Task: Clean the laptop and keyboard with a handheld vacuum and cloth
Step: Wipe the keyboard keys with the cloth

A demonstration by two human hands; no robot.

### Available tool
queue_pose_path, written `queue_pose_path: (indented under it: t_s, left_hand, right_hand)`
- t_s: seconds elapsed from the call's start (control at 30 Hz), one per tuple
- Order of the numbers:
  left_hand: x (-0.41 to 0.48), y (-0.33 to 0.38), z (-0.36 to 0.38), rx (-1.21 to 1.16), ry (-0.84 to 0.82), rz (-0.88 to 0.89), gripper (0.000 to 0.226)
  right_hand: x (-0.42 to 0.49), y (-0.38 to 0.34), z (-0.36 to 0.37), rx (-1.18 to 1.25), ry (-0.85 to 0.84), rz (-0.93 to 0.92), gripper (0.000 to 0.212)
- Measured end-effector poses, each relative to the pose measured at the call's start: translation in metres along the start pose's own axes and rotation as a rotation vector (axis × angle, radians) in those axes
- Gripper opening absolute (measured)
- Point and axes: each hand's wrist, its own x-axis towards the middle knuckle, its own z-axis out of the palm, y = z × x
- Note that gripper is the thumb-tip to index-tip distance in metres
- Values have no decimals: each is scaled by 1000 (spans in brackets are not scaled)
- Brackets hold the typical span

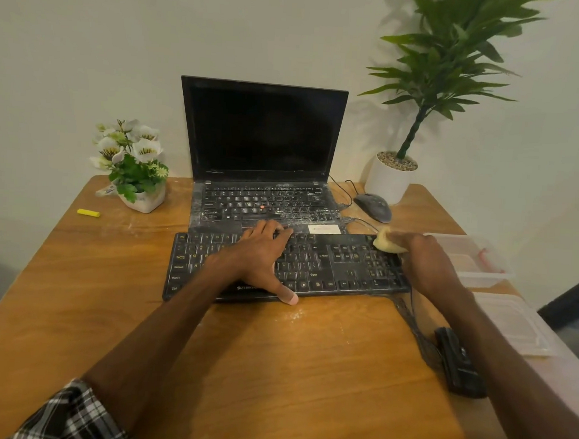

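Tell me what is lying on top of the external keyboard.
The left hand rests flat on the middle of the keyboard, and the right hand grips a yellow cloth at its far right corner. Keys beneath both hands are hidden.

Soft, even indoor light; faint plant (454, 53) shadow on wall (89, 37); wide-angle bowing at edges; corners slightly blurred.

1. You sit at a home-office style desk: a wooden table (306, 373) pushed against a plain pale wall (89, 37).
2. On it you see an open laptop (263, 133), a separate keyboard (346, 267) and a wired mouse (373, 207).
3. A tall potted plant (439, 75) and a small pot of flowers (132, 162) stand along your table's back edge.
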Motion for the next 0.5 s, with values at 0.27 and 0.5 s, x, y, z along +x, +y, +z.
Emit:
queue_pose_path:
  t_s: [0.27, 0.5]
  left_hand:
    - [0, 1, 0, 5, 8, -1, 145]
    - [0, 1, 0, 13, 17, 0, 145]
  right_hand:
    - [0, -8, -17, -105, -79, 85, 40]
    - [16, -14, -8, -23, 3, 15, 45]
